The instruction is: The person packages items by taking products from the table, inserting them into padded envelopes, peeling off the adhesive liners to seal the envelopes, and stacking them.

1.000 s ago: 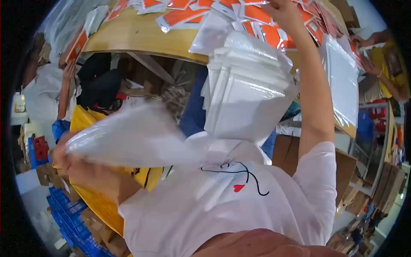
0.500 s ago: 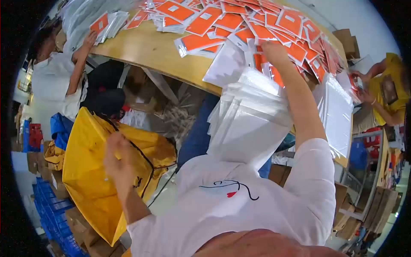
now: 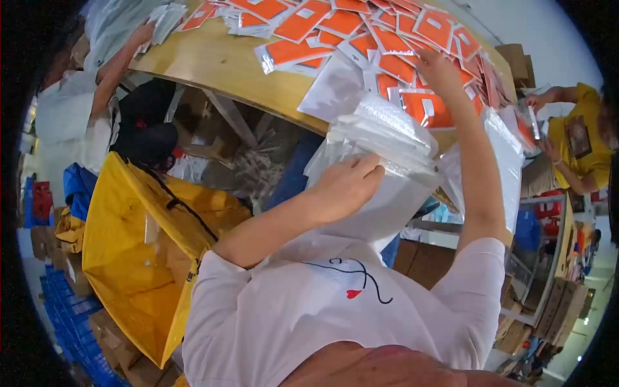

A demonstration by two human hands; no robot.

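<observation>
My left hand, its thumb and fingers pinched together, is at the upper part of a stack of white plastic mailing bags on my lap, leaning on the table edge. Its fingertips grip the top bag. On the pile, my right hand has its fingers closed at the edge of a flat orange packet in clear wrapping. Another orange packet lies under my right forearm, close to the bags. A plain white sheet-like packet rests left of it, at the table's edge.
Many orange packets spread over the wooden table. A large yellow sack stands open at my left. More clear bags lie at the right. A person in a yellow shirt works at right; another person's arm reaches in at left.
My left hand has moved from above the yellow sack rightward to the bags. My right hand has shifted slightly up and right over the pile. The left co-worker's orange packet is out of sight.
</observation>
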